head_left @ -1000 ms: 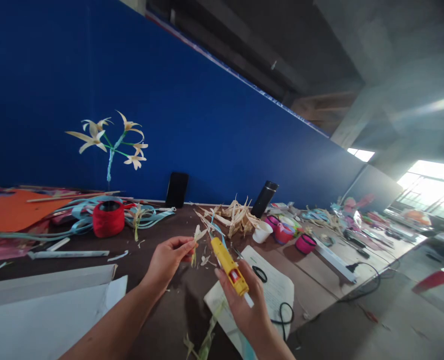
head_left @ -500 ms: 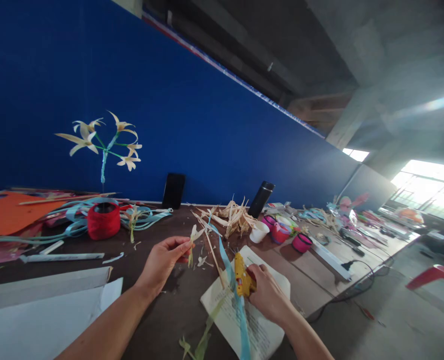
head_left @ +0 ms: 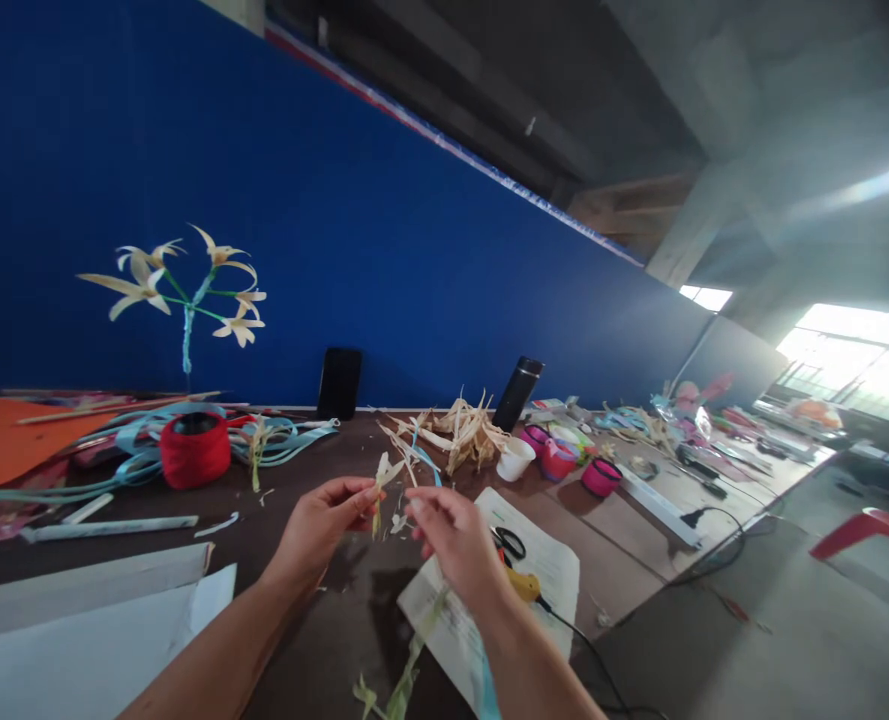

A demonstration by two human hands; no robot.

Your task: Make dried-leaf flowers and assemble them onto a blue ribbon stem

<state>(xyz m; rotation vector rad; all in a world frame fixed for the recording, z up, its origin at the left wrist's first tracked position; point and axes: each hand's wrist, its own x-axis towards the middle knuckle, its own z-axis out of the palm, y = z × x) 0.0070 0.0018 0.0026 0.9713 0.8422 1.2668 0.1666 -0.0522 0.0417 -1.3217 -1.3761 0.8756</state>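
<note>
My left hand (head_left: 339,520) pinches a small pale husk flower (head_left: 386,472) between thumb and fingertips, its greenish stem hanging below. Close on its right, my right hand (head_left: 451,535) holds nothing I can see, its fingers loosely bent and apart. Behind my right wrist, a yellow glue gun (head_left: 524,584) lies on a printed sheet (head_left: 545,530), partly covered by the wrist. Black-handled scissors (head_left: 513,543) are beside it. A light blue ribbon (head_left: 487,690) runs under my right forearm, and a greenish husk strip (head_left: 406,680) lies nearer me.
A finished-looking flower stem (head_left: 189,320) stands at left by a red ribbon roll (head_left: 195,450). A phone (head_left: 339,383) and a black bottle (head_left: 517,393) lean at the blue panel. Dried husks (head_left: 463,435), a white cup (head_left: 515,458) and a power strip (head_left: 661,510) lie rightward.
My right hand has let go of the glue gun, which now lies on the sheet, and has moved left and up beside the flower. My left hand still holds the flower.
</note>
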